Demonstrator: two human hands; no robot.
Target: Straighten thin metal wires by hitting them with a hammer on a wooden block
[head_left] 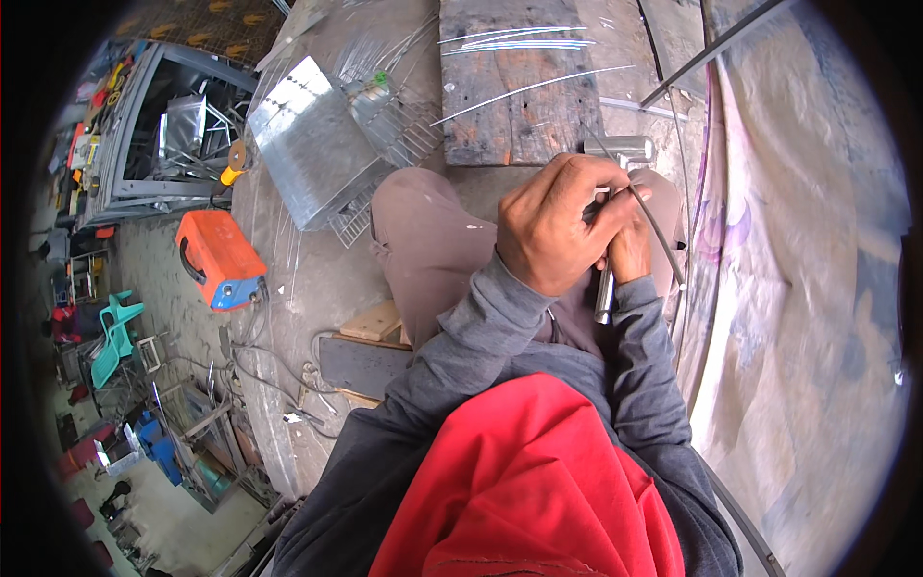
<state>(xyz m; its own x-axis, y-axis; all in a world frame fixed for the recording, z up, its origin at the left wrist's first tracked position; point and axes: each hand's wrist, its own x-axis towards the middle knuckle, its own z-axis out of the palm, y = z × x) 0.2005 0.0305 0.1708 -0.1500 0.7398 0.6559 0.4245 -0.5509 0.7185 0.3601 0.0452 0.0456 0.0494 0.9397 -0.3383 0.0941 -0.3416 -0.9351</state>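
Head-worn fisheye, looking steeply down, close

I've free air fwd of L hand (556,226), above plank (514,130); hammer (620,149) blocks R hand (630,250) fwd; cloth (779,240) bounds R side.

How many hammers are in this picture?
1 visible: the metal hammer, held in the right hand, its grip partly covered by the left hand. Others may hide in the clutter at far left.
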